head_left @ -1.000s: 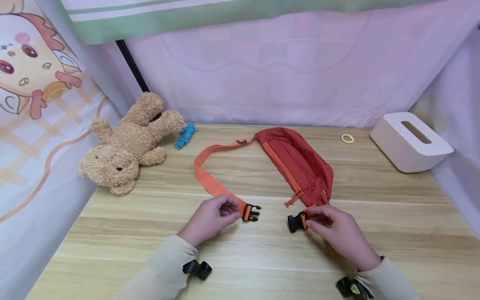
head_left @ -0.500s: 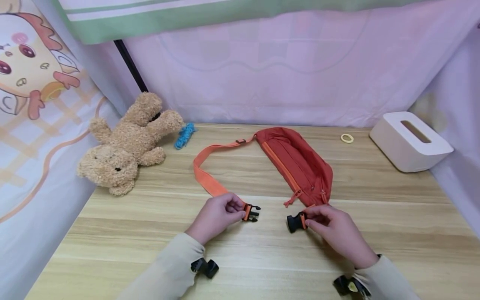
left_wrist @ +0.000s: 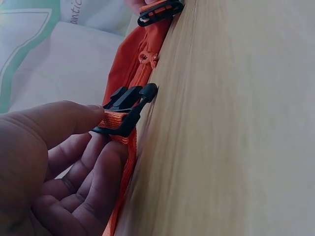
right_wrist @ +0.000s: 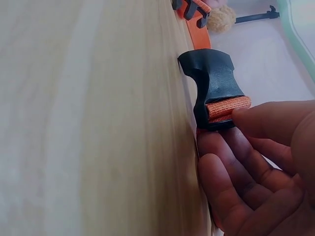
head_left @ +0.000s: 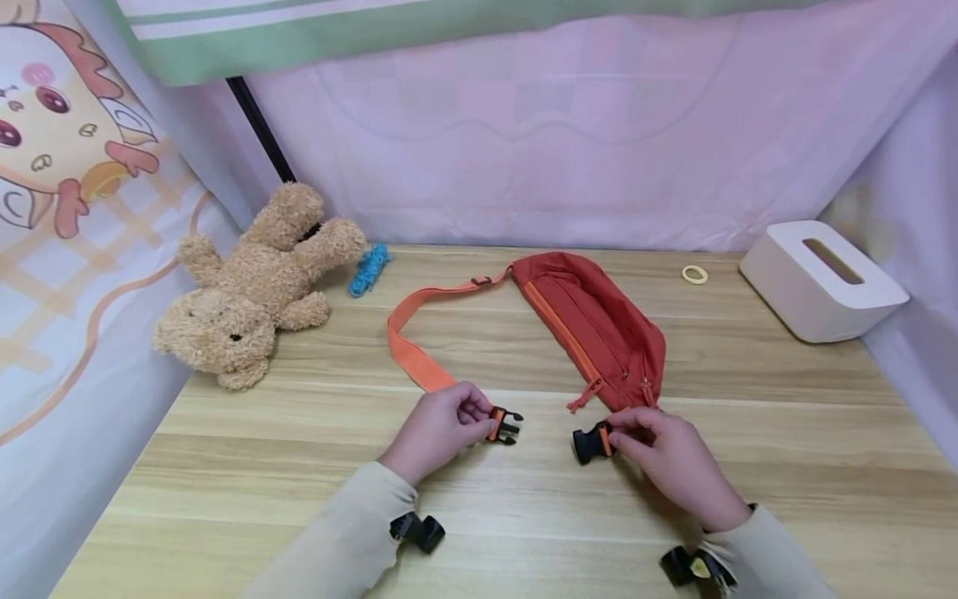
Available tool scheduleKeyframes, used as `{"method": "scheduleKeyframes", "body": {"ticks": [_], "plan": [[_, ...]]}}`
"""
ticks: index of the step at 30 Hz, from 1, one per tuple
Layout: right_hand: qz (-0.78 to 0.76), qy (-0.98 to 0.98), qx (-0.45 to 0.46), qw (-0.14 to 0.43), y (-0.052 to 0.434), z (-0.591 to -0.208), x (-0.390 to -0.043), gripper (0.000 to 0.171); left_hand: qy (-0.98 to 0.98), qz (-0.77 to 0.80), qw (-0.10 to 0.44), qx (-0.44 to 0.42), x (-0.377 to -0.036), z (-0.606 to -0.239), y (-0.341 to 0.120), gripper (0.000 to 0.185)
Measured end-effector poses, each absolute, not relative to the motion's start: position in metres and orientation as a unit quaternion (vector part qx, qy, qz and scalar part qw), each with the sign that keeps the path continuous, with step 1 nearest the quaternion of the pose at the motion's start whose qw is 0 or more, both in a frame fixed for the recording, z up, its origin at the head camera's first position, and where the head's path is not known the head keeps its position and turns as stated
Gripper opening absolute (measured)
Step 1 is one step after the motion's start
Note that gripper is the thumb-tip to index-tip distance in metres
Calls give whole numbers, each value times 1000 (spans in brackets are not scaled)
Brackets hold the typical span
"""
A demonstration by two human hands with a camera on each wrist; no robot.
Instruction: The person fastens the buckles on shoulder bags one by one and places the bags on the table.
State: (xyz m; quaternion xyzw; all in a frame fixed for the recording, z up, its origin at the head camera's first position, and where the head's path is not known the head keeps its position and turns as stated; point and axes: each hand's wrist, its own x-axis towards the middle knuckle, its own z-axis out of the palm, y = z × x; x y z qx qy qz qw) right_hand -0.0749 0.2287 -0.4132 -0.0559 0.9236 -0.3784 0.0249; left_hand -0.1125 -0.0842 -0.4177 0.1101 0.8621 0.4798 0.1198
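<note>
— Hands first: what are they doing?

— Left hand (head_left: 437, 426) pinches the strap end behind the pronged buckle half (head_left: 505, 425), thumb on top and fingers curled beneath, as I see on the left wrist view. Right hand (head_left: 662, 453) pinches the webbing at the socket buckle half (head_left: 590, 443) the same way. I judge each grip sits behind the plastic so the mating ends stay free; prongs and socket face each other, apart, near the table's front edge.

— And the bag?

— Red waist bag (head_left: 595, 326) lies mid-table, its orange strap (head_left: 419, 329) looping left and back toward me.

— What surrounds it?

— Pale wooden table (head_left: 479, 499). Teddy bear (head_left: 243, 295) at the left edge, blue scrunchie (head_left: 370, 269) beside it, yellow ring (head_left: 694, 274) and white tissue box (head_left: 822, 281) at the back right corner. Pink cloth (head_left: 569, 141) hangs behind.
</note>
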Motion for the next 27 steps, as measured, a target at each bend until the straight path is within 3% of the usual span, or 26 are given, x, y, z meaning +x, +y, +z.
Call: {"method": "scheduleKeyframes", "body": {"ticks": [27], "plan": [[-415, 909, -36, 29, 226, -412, -76, 9, 857, 486, 117, 124, -114, -421, -78, 10]]}}
